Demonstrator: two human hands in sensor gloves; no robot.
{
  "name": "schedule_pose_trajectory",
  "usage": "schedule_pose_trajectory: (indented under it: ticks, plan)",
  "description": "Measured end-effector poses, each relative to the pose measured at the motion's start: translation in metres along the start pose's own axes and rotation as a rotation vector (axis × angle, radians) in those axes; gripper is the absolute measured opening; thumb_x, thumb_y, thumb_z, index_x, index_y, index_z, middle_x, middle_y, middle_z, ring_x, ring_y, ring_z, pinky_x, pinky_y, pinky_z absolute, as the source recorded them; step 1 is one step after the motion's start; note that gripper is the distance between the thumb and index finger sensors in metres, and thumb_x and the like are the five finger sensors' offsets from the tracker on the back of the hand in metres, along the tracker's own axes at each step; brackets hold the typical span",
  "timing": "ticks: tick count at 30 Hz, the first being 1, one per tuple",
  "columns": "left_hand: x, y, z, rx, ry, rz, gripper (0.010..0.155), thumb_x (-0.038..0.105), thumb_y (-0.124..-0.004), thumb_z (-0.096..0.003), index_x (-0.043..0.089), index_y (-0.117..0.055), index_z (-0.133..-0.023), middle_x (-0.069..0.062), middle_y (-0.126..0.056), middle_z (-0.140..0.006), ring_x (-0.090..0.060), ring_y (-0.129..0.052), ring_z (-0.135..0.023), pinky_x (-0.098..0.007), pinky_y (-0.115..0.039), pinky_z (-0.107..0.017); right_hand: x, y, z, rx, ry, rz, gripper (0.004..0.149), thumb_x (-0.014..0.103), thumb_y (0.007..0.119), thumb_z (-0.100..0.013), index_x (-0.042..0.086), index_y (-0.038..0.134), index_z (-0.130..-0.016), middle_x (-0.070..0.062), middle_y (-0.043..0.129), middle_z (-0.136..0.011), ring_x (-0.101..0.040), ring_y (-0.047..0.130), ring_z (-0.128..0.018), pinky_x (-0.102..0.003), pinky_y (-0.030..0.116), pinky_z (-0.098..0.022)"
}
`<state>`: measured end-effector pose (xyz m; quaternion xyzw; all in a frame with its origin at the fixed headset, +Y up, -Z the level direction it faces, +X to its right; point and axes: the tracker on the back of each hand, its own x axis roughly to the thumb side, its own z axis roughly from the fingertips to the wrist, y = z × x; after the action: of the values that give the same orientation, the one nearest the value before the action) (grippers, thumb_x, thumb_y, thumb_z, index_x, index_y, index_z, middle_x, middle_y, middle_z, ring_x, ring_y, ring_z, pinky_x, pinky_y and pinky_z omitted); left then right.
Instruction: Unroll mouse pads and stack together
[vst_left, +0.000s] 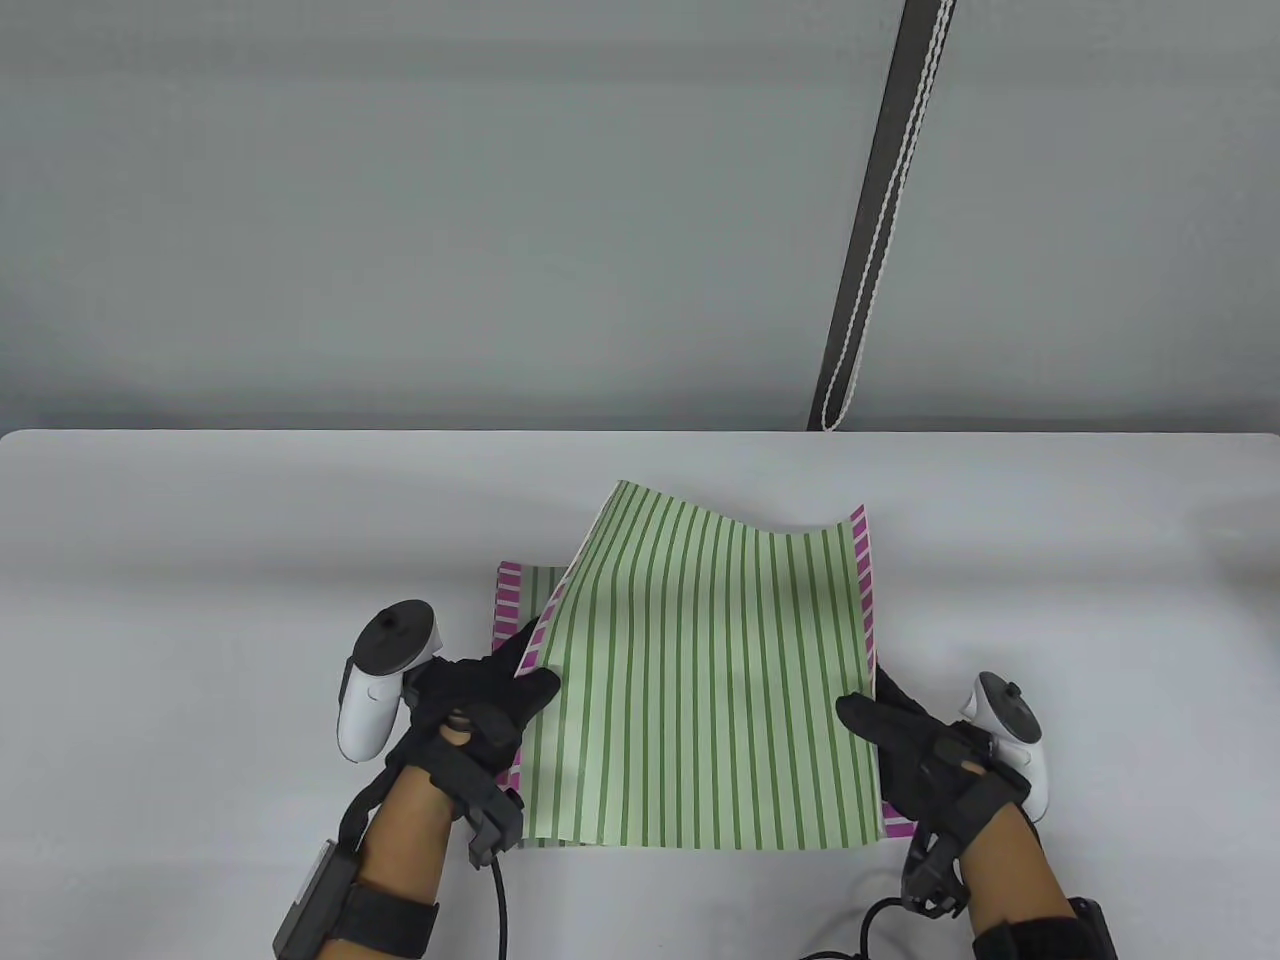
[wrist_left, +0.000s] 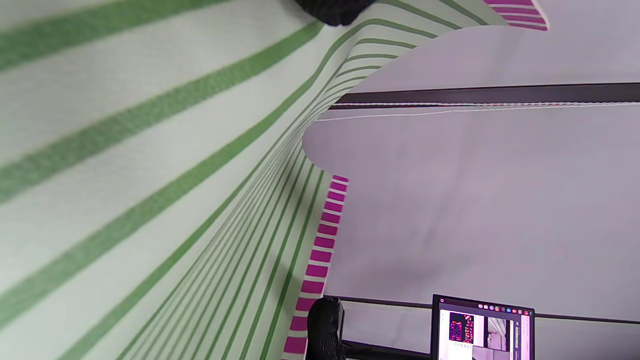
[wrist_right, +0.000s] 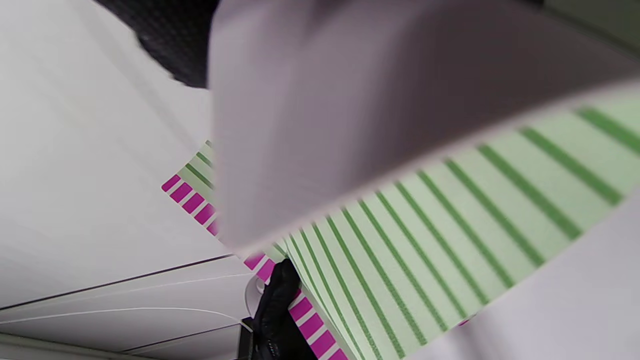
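Both hands, left hand and right hand, pinch the upper mouse pad's side edges, stretching it flat above the lower pad for stacking

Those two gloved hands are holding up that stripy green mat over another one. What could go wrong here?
The upper mat is bowed, its far edge lifted and curling; let go, it might spring back into a roll. It also sits skewed over the lower mat, which peeks out at the left, so the stack may end up misaligned. The left hand and right hand grip only the side edges.
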<state>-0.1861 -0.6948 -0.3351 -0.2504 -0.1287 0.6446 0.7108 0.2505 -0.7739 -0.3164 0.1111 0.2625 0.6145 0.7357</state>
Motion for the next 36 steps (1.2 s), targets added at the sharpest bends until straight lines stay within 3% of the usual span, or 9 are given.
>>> schedule_pose_trajectory:
  ticks: [4,7,10,12,14,19,23,28,36]
  plan:
    - [-0.008,0.008,0.0,0.003,0.03,-0.01,0.064,0.024,-0.067,-0.0499,0.023,-0.04,-0.108,-0.011,-0.085,-0.089,-0.029,-0.103,-0.062,-0.045,-0.087,-0.048,0.014,-0.007,0.009,-0.023,0.031,0.082,0.091,0.027,0.081,-0.056,0.001,0.01,-0.106,-0.038,0.047,-0.102,-0.057,0.077,-0.083,-0.061,0.077,-0.053]
    - [-0.014,0.013,-0.001,-0.001,0.07,-0.053,0.065,0.024,-0.068,-0.0501,0.023,-0.04,-0.108,-0.011,-0.084,-0.09,-0.029,-0.103,-0.064,-0.046,-0.087,-0.049,0.022,-0.012,0.015,-0.091,0.075,0.166,0.075,0.014,0.074,-0.054,0.001,0.024,-0.108,-0.034,0.062,-0.097,-0.049,0.089,-0.075,-0.054,0.083,-0.047]
    - [-0.019,0.023,-0.005,-0.05,0.127,-0.231,0.067,0.027,-0.073,-0.0496,0.024,-0.041,-0.108,-0.008,-0.087,-0.088,-0.027,-0.102,-0.063,-0.046,-0.085,-0.052,0.035,-0.014,0.019,-0.202,0.116,0.358,0.066,0.007,0.072,-0.052,0.002,0.038,-0.108,-0.03,0.073,-0.09,-0.041,0.095,-0.065,-0.049,0.085,-0.042]
    - [-0.022,0.026,-0.005,-0.083,0.184,-0.317,0.07,0.028,-0.076,-0.049,0.025,-0.04,-0.108,-0.006,-0.087,-0.086,-0.024,-0.101,-0.062,-0.045,-0.085,-0.052,0.042,-0.013,0.02,-0.237,0.115,0.454,0.064,0.008,0.072,-0.052,0.004,0.042,-0.108,-0.028,0.076,-0.088,-0.039,0.096,-0.063,-0.048,0.084,-0.042]
    - [-0.025,0.028,-0.005,-0.033,0.236,-0.394,0.07,0.028,-0.082,-0.0465,0.027,-0.046,-0.107,-0.006,-0.09,-0.082,-0.024,-0.102,-0.058,-0.046,-0.086,-0.051,0.047,-0.009,0.02,-0.319,0.113,0.537,0.061,0.009,0.075,-0.053,0.005,0.048,-0.107,-0.026,0.079,-0.085,-0.038,0.097,-0.06,-0.048,0.084,-0.041]
    - [-0.035,0.028,-0.01,0.25,0.329,-0.596,0.067,0.033,-0.089,-0.0399,0.027,-0.061,-0.101,-0.003,-0.097,-0.071,-0.019,-0.105,-0.047,-0.043,-0.089,-0.044,0.047,-0.003,0.011,-0.514,0.127,0.832,0.057,0.016,0.087,-0.049,0.008,0.064,-0.101,-0.021,0.089,-0.076,-0.031,0.102,-0.049,-0.045,0.086,-0.037]
    - [-0.047,0.02,-0.017,0.366,0.39,-0.798,0.066,0.039,-0.091,-0.037,0.027,-0.067,-0.097,0.0,-0.1,-0.064,-0.016,-0.107,-0.041,-0.04,-0.091,-0.041,0.031,-0.001,-0.001,-0.531,0.178,0.911,0.056,0.011,0.077,-0.051,0.007,0.058,-0.103,-0.023,0.086,-0.08,-0.034,0.099,-0.054,-0.047,0.084,-0.041]
    - [-0.055,0.01,-0.026,0.397,0.458,-0.986,0.065,0.043,-0.09,-0.0365,0.027,-0.068,-0.096,0.002,-0.101,-0.061,-0.013,-0.106,-0.04,-0.038,-0.092,-0.041,0.016,0.001,-0.013,-0.522,0.267,0.981,0.056,0.011,0.074,-0.053,0.009,0.054,-0.105,-0.022,0.083,-0.083,-0.035,0.097,-0.058,-0.048,0.082,-0.045]
    - [-0.061,0.006,-0.027,0.44,0.479,-1.078,0.067,0.048,-0.088,-0.0356,0.027,-0.067,-0.096,0.005,-0.1,-0.057,-0.009,-0.103,-0.035,-0.036,-0.092,-0.04,0.012,0.009,-0.02,-0.522,0.324,1.076,0.057,0.014,0.074,-0.056,0.011,0.049,-0.107,-0.02,0.081,-0.086,-0.03,0.094,-0.059,-0.046,0.08,-0.048]
